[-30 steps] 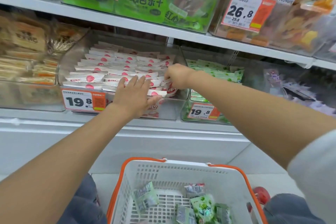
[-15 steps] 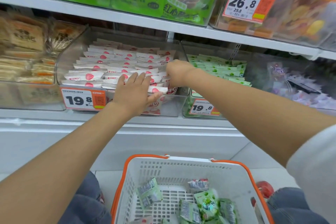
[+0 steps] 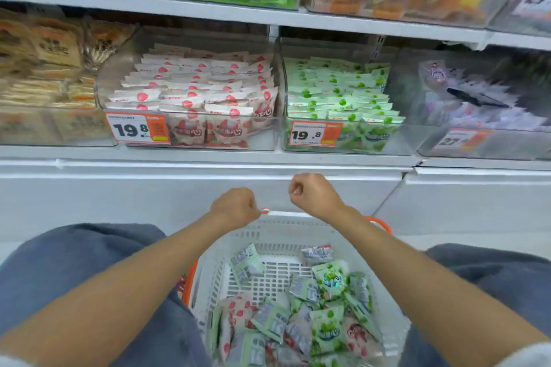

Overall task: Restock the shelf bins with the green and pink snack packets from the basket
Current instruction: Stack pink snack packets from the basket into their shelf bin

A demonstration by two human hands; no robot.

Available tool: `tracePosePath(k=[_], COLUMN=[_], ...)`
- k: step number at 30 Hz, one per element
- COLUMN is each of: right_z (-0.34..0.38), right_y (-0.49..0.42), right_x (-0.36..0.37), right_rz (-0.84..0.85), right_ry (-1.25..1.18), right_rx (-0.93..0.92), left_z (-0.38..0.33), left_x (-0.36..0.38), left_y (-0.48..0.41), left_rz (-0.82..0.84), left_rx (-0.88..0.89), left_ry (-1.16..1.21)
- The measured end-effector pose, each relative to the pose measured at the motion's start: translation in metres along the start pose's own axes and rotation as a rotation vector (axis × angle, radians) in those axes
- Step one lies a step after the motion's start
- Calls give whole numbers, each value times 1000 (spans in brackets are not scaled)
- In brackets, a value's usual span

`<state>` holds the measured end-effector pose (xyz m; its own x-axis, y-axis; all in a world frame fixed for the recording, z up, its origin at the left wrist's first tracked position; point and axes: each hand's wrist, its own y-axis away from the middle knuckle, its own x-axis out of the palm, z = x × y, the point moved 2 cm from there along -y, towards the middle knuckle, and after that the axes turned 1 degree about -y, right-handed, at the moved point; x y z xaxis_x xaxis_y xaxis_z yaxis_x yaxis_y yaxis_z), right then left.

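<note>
A white basket (image 3: 268, 232) with orange handles stands between my knees, holding several green packets (image 3: 329, 280) and pink packets (image 3: 238, 313) mixed together. On the shelf above, a clear bin (image 3: 262, 140) holds rows of pink packets (image 3: 196, 89); the clear bin (image 3: 399, 146) to its right holds green packets (image 3: 337, 92). My left hand (image 3: 235, 207) and my right hand (image 3: 313, 195) hover over the basket's far rim, below the shelf. Both have their fingers curled and hold nothing.
Price tags reading 19.8 (image 3: 137, 128) hang on both bins. Brown snack packs (image 3: 44, 68) fill the bin at the left, purple ones (image 3: 477, 95) the bin at the right. An upper shelf (image 3: 268, 16) carries green bags. My knees flank the basket.
Both hands have left the pink bin and dropped down to just above the basket's far rim. The view has tilted down, so more of the basket shows.
</note>
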<state>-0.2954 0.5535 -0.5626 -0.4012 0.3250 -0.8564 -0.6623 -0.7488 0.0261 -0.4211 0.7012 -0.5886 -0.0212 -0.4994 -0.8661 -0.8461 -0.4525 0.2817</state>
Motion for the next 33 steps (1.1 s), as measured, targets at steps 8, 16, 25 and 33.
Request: tracePosePath(k=[8, 16, 25, 33], right_z=[-139, -127, -108, -32], right_y=[111, 95, 81, 41], right_x=[152, 182, 159, 50], right_rz=[532, 527, 447, 302], right_ry=[17, -86, -153, -276], right_rx=[348, 301, 268, 55], left_z=[51, 89, 56, -22], left_x=[135, 198, 158, 21], left_y=[34, 53, 15, -10], left_rz=[574, 684, 364, 186], left_rx=[-80, -168, -74, 278], left_ry=[-327, -487, -138, 285])
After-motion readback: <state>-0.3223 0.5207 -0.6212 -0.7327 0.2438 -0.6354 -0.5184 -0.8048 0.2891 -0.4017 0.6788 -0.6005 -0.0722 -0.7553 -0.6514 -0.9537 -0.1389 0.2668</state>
